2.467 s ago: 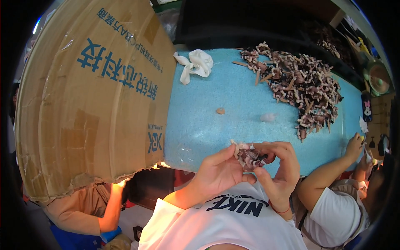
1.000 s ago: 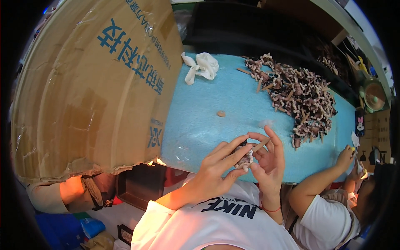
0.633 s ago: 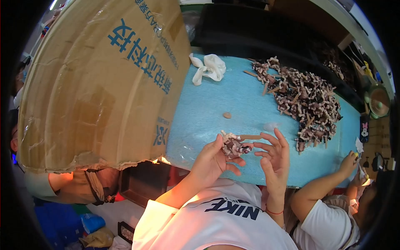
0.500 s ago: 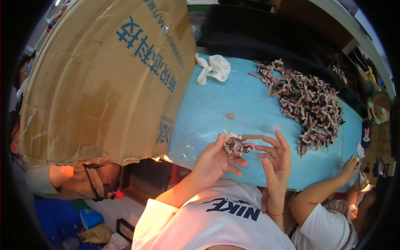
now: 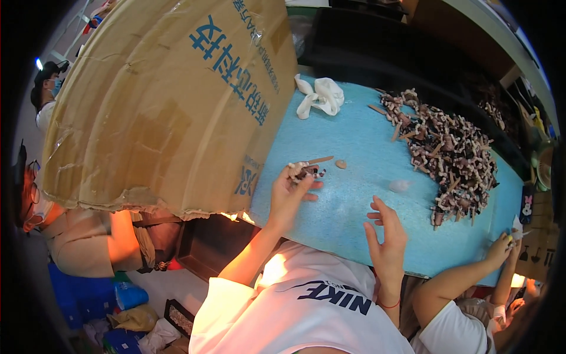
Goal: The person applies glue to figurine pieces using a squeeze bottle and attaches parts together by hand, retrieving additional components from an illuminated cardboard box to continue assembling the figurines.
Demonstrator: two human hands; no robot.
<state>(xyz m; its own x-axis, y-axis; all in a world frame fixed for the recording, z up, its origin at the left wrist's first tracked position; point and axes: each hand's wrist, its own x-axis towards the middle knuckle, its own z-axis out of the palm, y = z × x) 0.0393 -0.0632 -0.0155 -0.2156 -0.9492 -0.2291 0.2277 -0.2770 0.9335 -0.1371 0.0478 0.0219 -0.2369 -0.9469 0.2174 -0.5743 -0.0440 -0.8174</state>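
My left hand point(image 5: 285, 200) is closed round a small cream-and-brown figurine point(image 5: 302, 171) above the left part of the blue tabletop point(image 5: 330, 206). A flat brown strip, like a sword, sticks out from the figurine to the right. My fingers hide part of it. Off to the right, my right hand point(image 5: 387, 239) is held up at the near edge of the table with its fingers apart and nothing in it. Just beyond my left hand lies a small tan lump point(image 5: 341, 164). A translucent whitish lump point(image 5: 399, 186) rests beyond my right hand.
A large pile of similar figurines point(image 5: 454, 147) covers the right side of the table. A crumpled white cloth point(image 5: 324, 97) lies at the back. A tall cardboard sheet point(image 5: 159, 112) stands along the left. A co-worker's arm point(image 5: 454, 274) reaches in at the right.
My left hand has moved up and left with the figurine, away from my right hand. My right hand has lowered slightly, and the two are now well apart.
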